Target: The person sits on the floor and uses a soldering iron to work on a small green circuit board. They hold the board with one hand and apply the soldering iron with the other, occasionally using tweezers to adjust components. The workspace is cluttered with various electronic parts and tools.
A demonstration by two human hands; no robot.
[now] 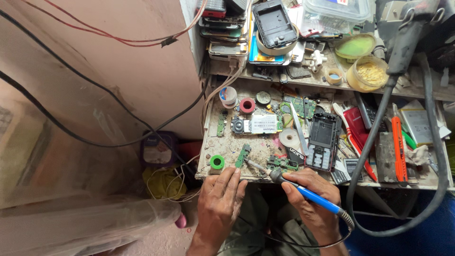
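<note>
Green circuit board [243, 156] lies under a blue-handled soldering iron [303, 191].

I have one view only, from the camera on the head, looking steeply down and forward over a cluttered, dusty workbench [265, 147]. It sits close: the bench fills the frame from centre to 3 o'clock, its near edge just above the left hand [219, 201] and right hand [310, 199] at 6 o'clock. A bare plaster wall [118, 61] takes the 9 to 11 o'clock side, a shelf of stacked phones [227, 28] lies at 12 o'clock. No second view shares anything.
</note>
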